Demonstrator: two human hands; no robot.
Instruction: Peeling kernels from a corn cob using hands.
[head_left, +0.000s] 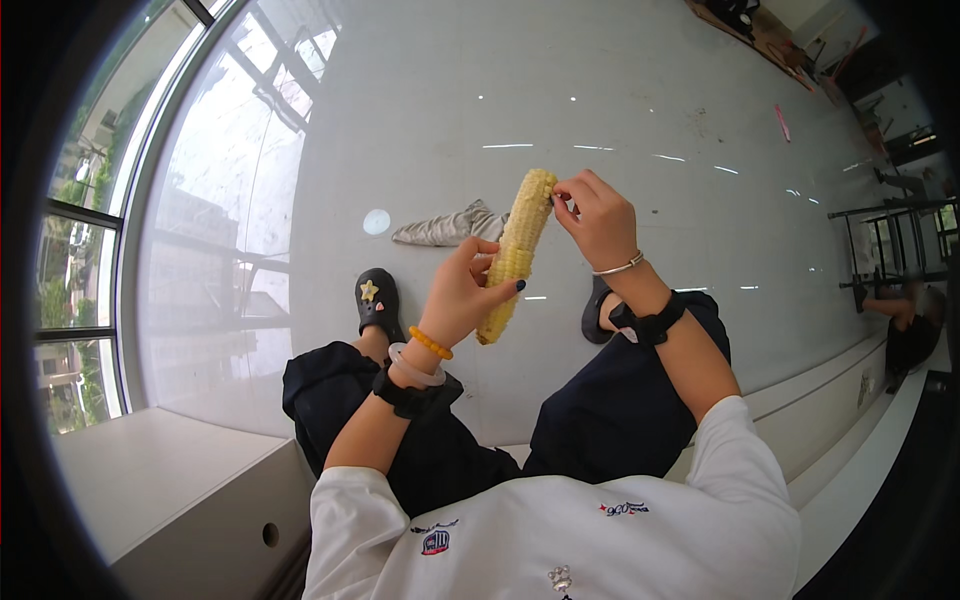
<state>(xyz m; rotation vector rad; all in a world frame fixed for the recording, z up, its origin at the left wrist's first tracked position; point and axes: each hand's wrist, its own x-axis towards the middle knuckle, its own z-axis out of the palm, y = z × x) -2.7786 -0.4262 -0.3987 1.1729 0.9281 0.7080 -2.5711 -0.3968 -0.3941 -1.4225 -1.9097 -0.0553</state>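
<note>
An ear of yellow corn (517, 247), husk off, is held at a slant above the floor between my knees. My left hand (466, 289) grips its lower half, thumb across the front and fingers behind. Kernels cover the lower part, while the upper part looks paler and partly stripped. At the upper right side of the cob, my right hand (596, 214) pinches with thumb and forefinger. Whether a loose kernel sits between those fingertips is too small to tell. Beyond the cob, a crumpled beige cloth (442, 227) lies on the floor, partly hidden by the corn and my left hand.
Glossy grey floor (420, 90) spreads ahead. My black clogs (379, 304) rest on it. A white cabinet (180, 480) stands at lower left, below the windows (79, 277). At far right are a metal-framed stand (892, 240) and another person (911, 330). A pink strip (782, 122) lies farther off.
</note>
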